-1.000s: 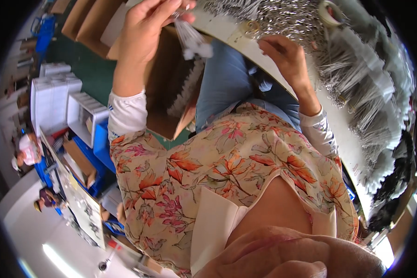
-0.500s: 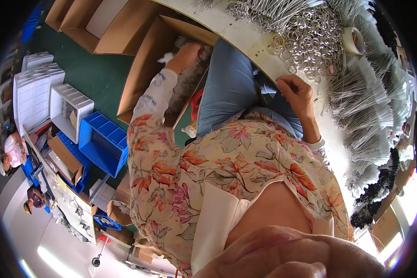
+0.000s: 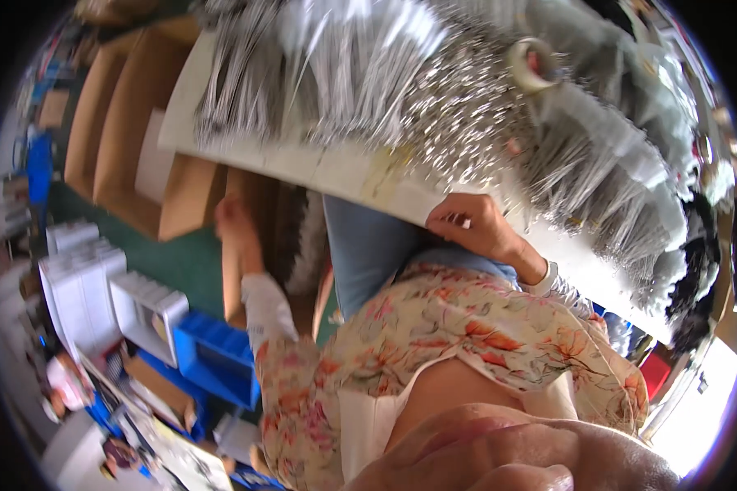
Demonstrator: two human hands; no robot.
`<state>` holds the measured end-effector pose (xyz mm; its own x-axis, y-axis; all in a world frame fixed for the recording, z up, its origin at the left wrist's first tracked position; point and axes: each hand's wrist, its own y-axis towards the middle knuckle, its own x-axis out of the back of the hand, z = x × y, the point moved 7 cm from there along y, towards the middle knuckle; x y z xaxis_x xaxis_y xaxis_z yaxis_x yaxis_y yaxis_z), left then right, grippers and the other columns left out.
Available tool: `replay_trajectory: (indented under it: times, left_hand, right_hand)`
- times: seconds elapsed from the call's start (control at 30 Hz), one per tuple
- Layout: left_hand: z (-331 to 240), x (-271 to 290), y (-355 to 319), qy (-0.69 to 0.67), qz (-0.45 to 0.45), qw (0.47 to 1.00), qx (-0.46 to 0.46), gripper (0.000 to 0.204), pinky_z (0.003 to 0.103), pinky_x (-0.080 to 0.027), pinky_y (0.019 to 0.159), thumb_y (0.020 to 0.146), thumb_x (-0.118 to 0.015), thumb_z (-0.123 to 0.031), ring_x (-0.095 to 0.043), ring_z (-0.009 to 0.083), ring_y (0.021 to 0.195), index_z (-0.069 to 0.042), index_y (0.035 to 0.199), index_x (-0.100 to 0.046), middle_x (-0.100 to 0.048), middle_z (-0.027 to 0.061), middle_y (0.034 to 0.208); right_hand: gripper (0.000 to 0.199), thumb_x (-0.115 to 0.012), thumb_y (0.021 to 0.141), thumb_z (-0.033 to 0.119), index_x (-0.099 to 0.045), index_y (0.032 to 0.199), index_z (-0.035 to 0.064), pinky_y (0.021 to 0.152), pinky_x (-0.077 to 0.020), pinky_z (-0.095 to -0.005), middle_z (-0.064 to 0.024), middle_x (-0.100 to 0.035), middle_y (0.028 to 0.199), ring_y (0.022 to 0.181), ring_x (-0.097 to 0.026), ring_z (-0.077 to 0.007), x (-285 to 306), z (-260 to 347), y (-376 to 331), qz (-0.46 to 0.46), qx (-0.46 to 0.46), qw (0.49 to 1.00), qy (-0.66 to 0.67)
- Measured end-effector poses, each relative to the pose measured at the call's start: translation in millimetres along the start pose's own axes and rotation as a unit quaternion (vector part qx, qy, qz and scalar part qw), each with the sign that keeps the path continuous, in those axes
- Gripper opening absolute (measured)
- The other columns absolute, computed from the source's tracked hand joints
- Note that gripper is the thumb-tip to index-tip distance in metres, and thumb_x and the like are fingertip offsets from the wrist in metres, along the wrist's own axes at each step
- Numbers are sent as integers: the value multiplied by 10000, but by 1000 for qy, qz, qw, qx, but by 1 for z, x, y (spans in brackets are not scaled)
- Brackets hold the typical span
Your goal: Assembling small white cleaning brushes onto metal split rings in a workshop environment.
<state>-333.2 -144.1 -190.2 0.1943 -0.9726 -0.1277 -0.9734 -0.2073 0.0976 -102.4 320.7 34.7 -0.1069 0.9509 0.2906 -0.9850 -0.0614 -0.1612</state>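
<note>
My left hand (image 3: 236,233) is over the side of a cardboard box (image 3: 231,286) on my left. Its fingers are smeared by motion, and I cannot tell whether they hold anything. Inside that box lie pale, bristly brushes (image 3: 307,245). At the edge of the white table (image 3: 336,168), my right hand (image 3: 475,221) has its fingers curled in toward the thumb; what they hold, if anything, is hidden. Just beyond it is a heap of small metal rings (image 3: 467,106). Bundles of thin wire-handled brushes (image 3: 336,74) lie across the table's far side.
A roll of tape (image 3: 534,65) stands among the brushes. Black brushes (image 3: 696,278) are at the far right. More cardboard boxes (image 3: 131,139) stand on the left. White crates (image 3: 86,274) and a blue crate (image 3: 217,356) are farther left, with people beyond.
My left hand has come up out of the brushes in the box to its side. My right hand stays curled by the table edge. The whole view has swung, showing more brushes.
</note>
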Motion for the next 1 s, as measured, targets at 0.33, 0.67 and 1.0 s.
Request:
replay_trajectory:
  times: [0.33,0.67,1.0]
  left_hand:
    - [-296,-479,44,179,430,855,-226,229,247,-486,752,885,-590,-149,-614,122,917,12,1046,-618,-659,64,972]
    - [-153,-642,162,595,303,731,-138,299,314,-512,552,770,-657,-348,-637,164,532,-53,803,-695,-668,41,641]
    - [-169,-640,140,511,337,790,-22,156,260,-526,543,744,-634,-182,-650,149,604,-36,730,-685,-670,65,677]
  right_hand:
    - [52,-627,815,78,-670,826,51,559,-538,-259,-60,-652,760,626,-626,-144,162,83,-14,-121,154,945,-262]
    - [160,-626,831,219,-670,874,71,617,-506,-317,-90,-643,730,653,-629,-184,384,32,-23,-266,-119,851,-437]
    - [216,-582,770,248,-670,672,77,471,-483,-322,-92,-635,616,569,-628,-186,434,-62,26,-246,-379,777,-438]
